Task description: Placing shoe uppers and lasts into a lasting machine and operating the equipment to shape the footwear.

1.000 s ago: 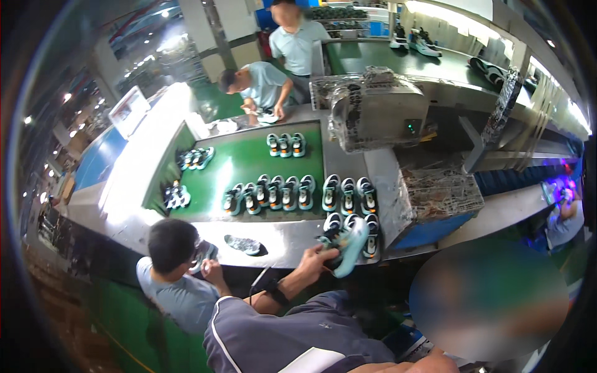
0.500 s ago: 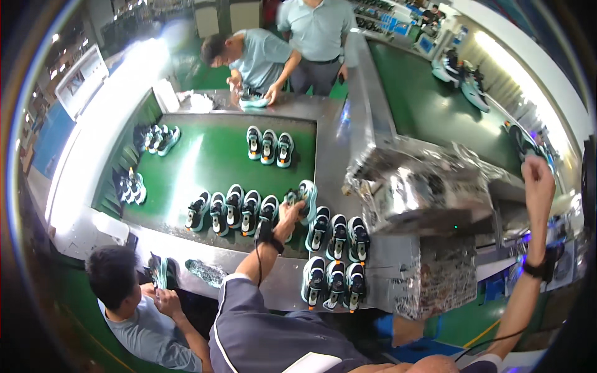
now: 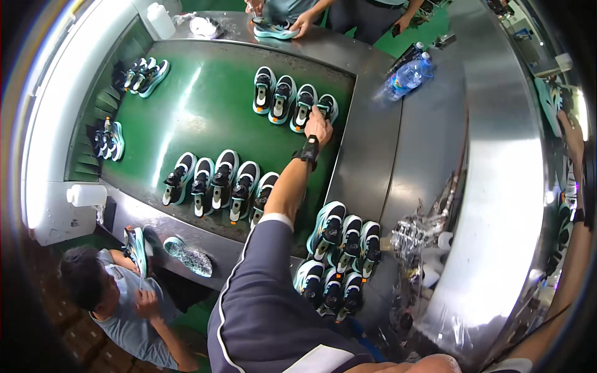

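Teal-and-black with a white sole, the small sneaker sits at the right end of a row of four on the green belt, and my left hand lies on it, fingers closed down over its heel; whether I actually grip it I cannot tell. A black wrist strap circles that arm just behind the hand. The three matching sneakers stand just beside it to the left. Nearer to me a second row of five such shoes crosses the belt, and more pairs are packed together on the steel edge by my elbow. My right hand is far off at the right rim, raised near a teal shoe; its grip is too blurred to read. A clear plastic water bottle lies on the steel housing.
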The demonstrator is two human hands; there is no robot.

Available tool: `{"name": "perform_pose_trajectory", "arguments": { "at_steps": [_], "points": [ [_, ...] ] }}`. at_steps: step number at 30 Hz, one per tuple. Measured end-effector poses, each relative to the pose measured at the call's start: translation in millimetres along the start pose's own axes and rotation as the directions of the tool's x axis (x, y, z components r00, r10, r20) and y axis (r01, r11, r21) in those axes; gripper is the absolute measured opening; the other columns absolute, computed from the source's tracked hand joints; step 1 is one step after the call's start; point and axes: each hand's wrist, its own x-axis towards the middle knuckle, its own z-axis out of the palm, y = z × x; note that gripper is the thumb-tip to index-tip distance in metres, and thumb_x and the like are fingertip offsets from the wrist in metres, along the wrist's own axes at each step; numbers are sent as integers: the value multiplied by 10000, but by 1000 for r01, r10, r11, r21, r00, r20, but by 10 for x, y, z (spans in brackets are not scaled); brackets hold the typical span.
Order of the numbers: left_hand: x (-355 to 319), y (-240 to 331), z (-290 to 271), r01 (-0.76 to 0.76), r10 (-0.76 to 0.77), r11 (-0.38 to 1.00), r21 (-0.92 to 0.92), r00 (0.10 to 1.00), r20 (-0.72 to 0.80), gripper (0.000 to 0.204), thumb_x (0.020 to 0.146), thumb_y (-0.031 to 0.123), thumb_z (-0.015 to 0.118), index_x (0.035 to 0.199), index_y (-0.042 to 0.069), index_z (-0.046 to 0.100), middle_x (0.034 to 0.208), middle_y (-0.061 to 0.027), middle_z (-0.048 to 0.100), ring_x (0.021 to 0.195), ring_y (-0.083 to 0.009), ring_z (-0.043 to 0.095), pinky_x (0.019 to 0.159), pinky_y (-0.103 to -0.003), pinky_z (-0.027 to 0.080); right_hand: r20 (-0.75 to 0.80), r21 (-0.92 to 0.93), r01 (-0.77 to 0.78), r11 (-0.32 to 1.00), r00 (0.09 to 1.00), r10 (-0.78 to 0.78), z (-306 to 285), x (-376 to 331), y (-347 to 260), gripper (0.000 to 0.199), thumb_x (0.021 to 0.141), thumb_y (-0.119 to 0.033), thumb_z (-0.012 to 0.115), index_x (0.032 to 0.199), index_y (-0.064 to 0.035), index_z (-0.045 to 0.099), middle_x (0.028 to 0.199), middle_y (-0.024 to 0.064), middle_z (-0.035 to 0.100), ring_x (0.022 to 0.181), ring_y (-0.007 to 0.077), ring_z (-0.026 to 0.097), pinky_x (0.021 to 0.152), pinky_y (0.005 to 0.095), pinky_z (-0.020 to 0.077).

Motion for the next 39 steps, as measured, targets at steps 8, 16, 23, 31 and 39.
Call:
{"name": "perform_pose_trajectory", "arguments": {
  "at_steps": [8, 16, 23, 31, 39],
  "points": [
    [-181, -106, 32, -69, 68, 998, 14, 998, 9, 711, 826, 192, 651, 1378, -42, 270, 1195, -257, 509, 1031, -423, 558, 846, -455, 490, 183, 210, 143, 967, 966, -183, 204, -688, -590, 302, 866, -271, 609, 1059, -41, 582, 933, 16, 606, 842, 101, 544, 780, 241, 419],
    [-2183, 176, -1153, 276, -21, 761, -587, 915, 402, 538, 886, 258, 668, 1294, -41, 485, 1223, -190, 585, 1121, -244, 566, 928, -352, 470, 349, 267, 118, 956, 913, -210, -114, -1898, -1121, 404, 729, -92, 635, 1113, -7, 542, 943, 22, 563, 811, 97, 539, 717, 239, 449],
    [-3753, 1306, -2104, 677, 110, 525, -516, 547, 830, 286, 897, 236, 669, 908, -47, 709, 1032, -112, 692, 936, -131, 625, 867, -289, 492, -117, 21, 479, 878, 873, -473, -337, -2432, -1148, 475, 711, -194, 743, 1080, 58, 580, 917, 110, 635, 859, 165, 565, 831, 306, 455],
    [-4185, 2810, -2492, 903, 824, 348, -254, -165, 541, 684, 972, 554, 338, 1293, -34, 479, 1340, -200, 493, 1171, -284, 553, 995, -397, 452, -62, -30, 543, 839, 837, -544, -1699, -5061, -1012, 473, 753, -239, 709, 1142, -21, 548, 1125, 134, 615, 1117, 275, 577, 1077, 431, 335],
    [-4982, 3814, -2893, 950, 905, 267, -161, -190, 381, 780, 949, 469, 503, 1507, 73, 128, 1453, -103, 368, 1286, -193, 434, 1063, -344, 383, 377, 46, 404, 914, 840, -391, -1585, -6619, -756, 416, 550, -42, 673, 963, -90, 658, 1148, 45, 613, 1172, 308, 528, 1123, 518, 170]
  ]
}}
